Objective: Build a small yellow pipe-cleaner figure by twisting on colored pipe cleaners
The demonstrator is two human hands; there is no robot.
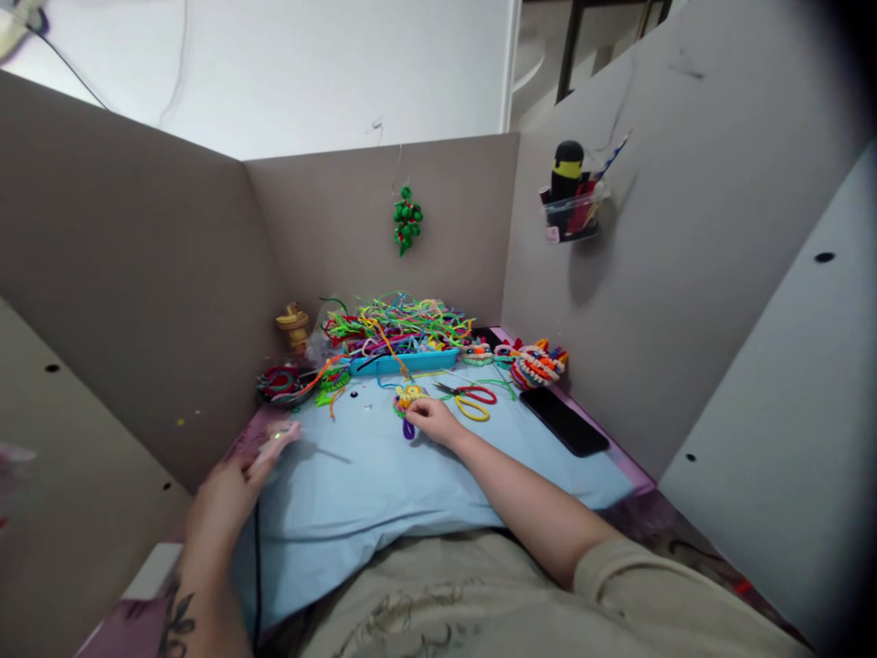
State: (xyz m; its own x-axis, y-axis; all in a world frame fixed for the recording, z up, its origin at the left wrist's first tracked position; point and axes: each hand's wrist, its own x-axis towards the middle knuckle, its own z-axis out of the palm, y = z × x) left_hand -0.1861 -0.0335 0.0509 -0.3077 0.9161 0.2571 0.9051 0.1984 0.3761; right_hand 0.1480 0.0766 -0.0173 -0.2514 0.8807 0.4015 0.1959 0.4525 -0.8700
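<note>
My left hand (pixel 237 484) is closed around a pink glue gun (pixel 280 440) at the left edge of the blue cloth. A small green light glows on it, and a black cord (pixel 258 567) hangs below my hand. Around mid-cloth, my right hand (pixel 435 422) pinches a small knotted cord piece (pixel 409 395), yellow and multicoloured on top. A purple loop (pixel 409 429) sticks out below its fingers. Just beyond this hand lie scissors (pixel 472 402) with one red and one yellow handle, their blades apart. The glue gun and the cord piece are well apart.
A blue tray (pixel 404 363) heaped with coloured cords (pixel 404 324) stands at the back. Knotted pieces (pixel 538 366) sit at right, near a black phone (pixel 565 420). At left is a dark bowl (pixel 284 382). Grey panels (pixel 384 219) enclose three sides; a green ornament (pixel 407 219) hangs behind.
</note>
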